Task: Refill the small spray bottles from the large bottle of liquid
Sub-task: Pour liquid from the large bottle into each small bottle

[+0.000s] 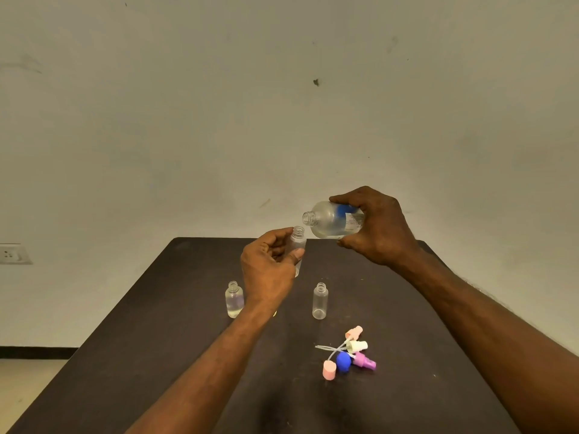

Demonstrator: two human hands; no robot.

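My right hand (377,228) grips the large clear bottle (329,221), uncapped and tipped on its side, mouth pointing left. Just below that mouth, my left hand (269,270) holds a small clear spray bottle (297,244) upright above the table, its neck open. Two more small bottles stand uncapped on the dark table (156,355): one at the left (234,299) with liquid in it, one at the right (320,301) that looks empty.
A heap of spray tops and caps (349,353), pink, white, purple and blue, lies on the table near the front right. A wall socket (12,253) sits on the wall at the far left. The table's edges slope away on both sides.
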